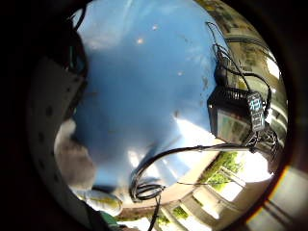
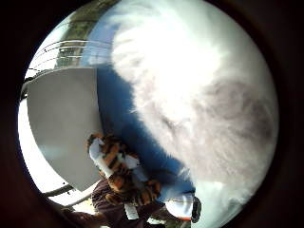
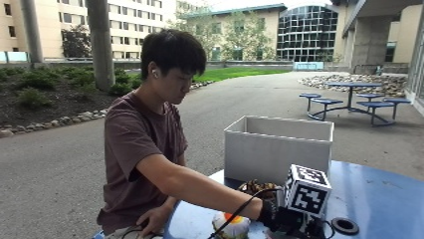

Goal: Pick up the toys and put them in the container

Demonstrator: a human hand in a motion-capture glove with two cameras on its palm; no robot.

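— Where's the toy?
— I see a pale furry toy (image 2: 199, 90) filling the thumb-side view, close to my palm; held or not, I cannot tell.
— And the hand?
— My right hand (image 3: 269, 213) is mostly hidden, fingers unreadable. A tiger toy (image 2: 118, 171) lies on the blue table (image 1: 144, 86) near the grey container (image 3: 278, 149).

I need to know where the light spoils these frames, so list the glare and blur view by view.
Little finger side palm view: bright glare patches lie on the blue table, and the sunlit ground beyond is washed out. Thumb side palm view: a white fluffy toy close to the palm is overexposed and soft, while the tiger toy beside the grey container reads clearly. Outside view: even shade, no strong glare.
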